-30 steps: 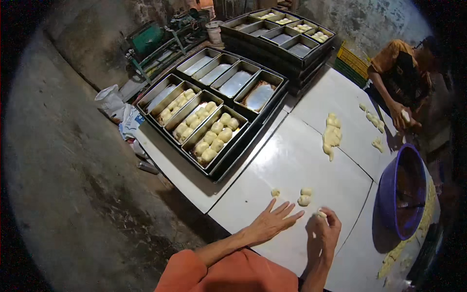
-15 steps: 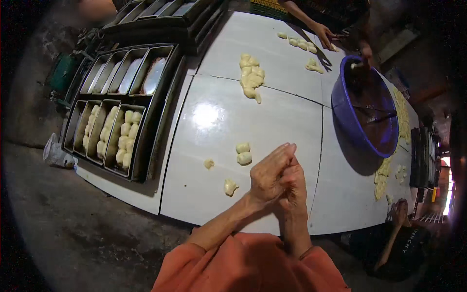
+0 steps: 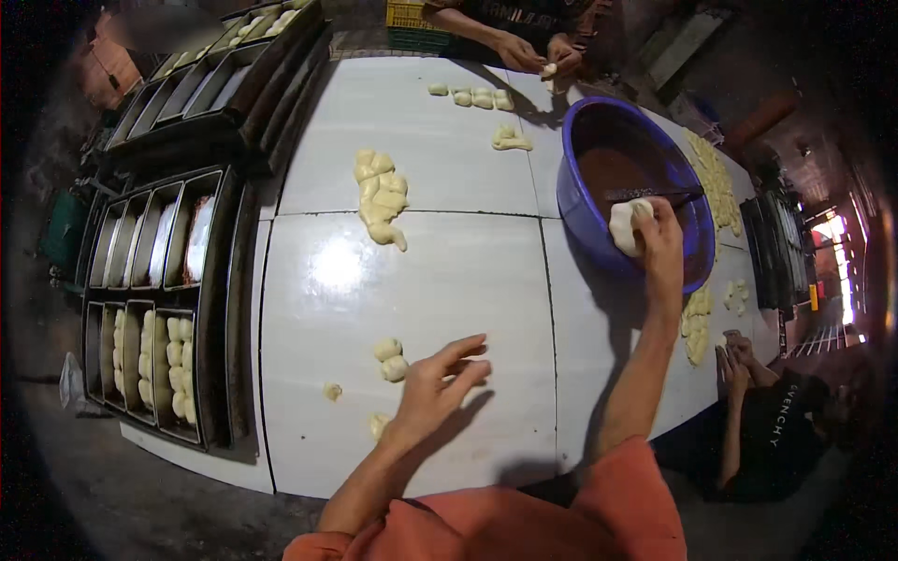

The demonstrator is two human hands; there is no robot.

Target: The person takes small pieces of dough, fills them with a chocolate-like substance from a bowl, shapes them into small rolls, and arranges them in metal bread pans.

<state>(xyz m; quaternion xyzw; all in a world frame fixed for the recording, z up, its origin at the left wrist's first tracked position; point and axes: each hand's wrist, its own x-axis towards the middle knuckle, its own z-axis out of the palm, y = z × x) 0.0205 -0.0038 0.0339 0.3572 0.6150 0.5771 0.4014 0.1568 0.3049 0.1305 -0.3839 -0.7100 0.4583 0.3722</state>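
Note:
Over the near rim of the purple tub (image 3: 578, 196), which has brown liquid or a brown inside, my right hand (image 3: 660, 238) pinches a pale, flattened dough piece (image 3: 623, 227). My left hand (image 3: 438, 385) hovers low over the white table (image 3: 468, 280), fingers apart and holding nothing. Two smooth dough balls (image 3: 390, 361) touch each other just beyond its wrist side. A small dough scrap (image 3: 332, 391) lies left of them, and another dough lump (image 3: 378, 425) is partly hidden by my left forearm.
Metal loaf tins (image 3: 138, 243) stand at left, some holding dough balls (image 3: 178, 365). A dough heap (image 3: 381, 194) lies mid-table. Across the table, a person's hands (image 3: 538, 58) handle dough near a row of balls (image 3: 482, 98). Another person's hands (image 3: 737, 360) are at right, near dough strips (image 3: 713, 182).
My hands were pressed together over the table; they have parted. My right hand has reached right to the tub with dough, and the left has opened. The view has shifted.

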